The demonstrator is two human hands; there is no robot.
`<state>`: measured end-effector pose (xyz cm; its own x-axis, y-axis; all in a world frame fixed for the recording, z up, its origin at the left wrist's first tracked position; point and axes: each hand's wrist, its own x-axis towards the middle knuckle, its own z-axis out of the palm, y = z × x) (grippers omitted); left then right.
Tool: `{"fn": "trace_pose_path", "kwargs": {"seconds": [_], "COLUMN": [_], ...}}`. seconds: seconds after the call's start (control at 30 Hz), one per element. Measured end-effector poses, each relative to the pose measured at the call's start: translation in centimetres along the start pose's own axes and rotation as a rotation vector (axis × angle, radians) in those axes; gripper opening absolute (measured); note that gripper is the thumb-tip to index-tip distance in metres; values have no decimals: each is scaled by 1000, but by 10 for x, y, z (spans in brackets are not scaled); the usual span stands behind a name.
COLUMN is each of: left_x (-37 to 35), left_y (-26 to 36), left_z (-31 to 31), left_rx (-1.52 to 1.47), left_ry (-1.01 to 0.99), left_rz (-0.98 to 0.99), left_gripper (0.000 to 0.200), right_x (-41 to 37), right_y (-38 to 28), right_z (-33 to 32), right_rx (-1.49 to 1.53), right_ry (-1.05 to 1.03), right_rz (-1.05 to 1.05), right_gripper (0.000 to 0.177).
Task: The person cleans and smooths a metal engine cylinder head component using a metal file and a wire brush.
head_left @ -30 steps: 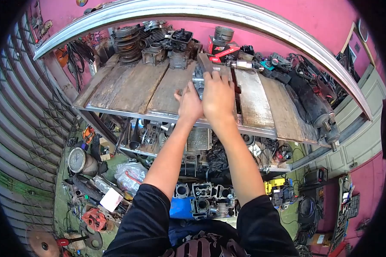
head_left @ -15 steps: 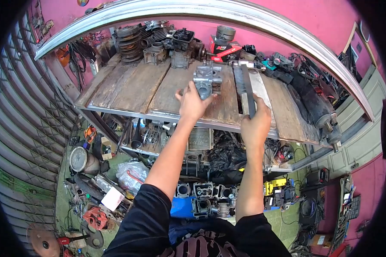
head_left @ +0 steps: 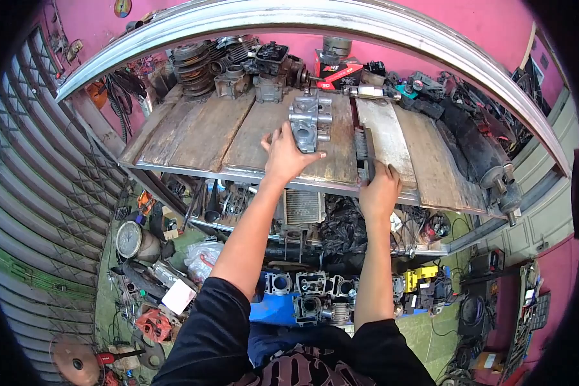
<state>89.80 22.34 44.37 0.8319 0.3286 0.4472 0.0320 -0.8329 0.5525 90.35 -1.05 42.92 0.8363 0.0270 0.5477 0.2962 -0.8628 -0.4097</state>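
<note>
My left hand (head_left: pixel 285 156) grips the near end of a grey cast-metal engine part (head_left: pixel 305 119), its fingers along the left side and the thumb at the near right. Round openings and short tubes show on the part, which rests on the wooden plank top (head_left: pixel 254 138). To the right, my right hand (head_left: pixel 381 188) is closed around the near end of a narrow, dark brush (head_left: pixel 365 147), with what look like bristles along its left side. The brush points away from me over the gap between two planks. My fingers hide its handle end.
Greasy cylinders (head_left: pixel 269 88) and a stack of ribbed metal (head_left: pixel 191 69) stand at the back. A red-black box (head_left: pixel 339 73) sits beside them. At right lies a dark exhaust muffler (head_left: pixel 475 154). A metal frame bar (head_left: pixel 289 19) crosses above; engine parts (head_left: pixel 312 305) lie below.
The brush has gone from lying partly over the pale plank to a lower, more foreshortened position nearer me, and my right hand has tilted with it. My left hand remains on the engine part.
</note>
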Motion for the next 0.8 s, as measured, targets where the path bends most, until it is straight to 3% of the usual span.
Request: {"fn": "trace_pose_path", "kwargs": {"seconds": [0.13,0.33,0.5,0.8], "left_x": [1,1,1,1], "left_y": [-9,-13,-14,-12], "left_z": [7,12,11,4], "left_rx": [-13,22,23,-63], "left_ry": [31,6,35,141], "left_rz": [77,38,68,197], "left_gripper": [106,105,102,97], "right_x": [8,28,42,52], "right_y": [-30,-57,-66,-64], "right_z": [-15,39,76,70], "right_rx": [69,133,263,421], "right_ry": [-26,-114,-20,-19], "right_rz": [-171,-259,-240,-111], "right_gripper": [53,60,61,49]}}
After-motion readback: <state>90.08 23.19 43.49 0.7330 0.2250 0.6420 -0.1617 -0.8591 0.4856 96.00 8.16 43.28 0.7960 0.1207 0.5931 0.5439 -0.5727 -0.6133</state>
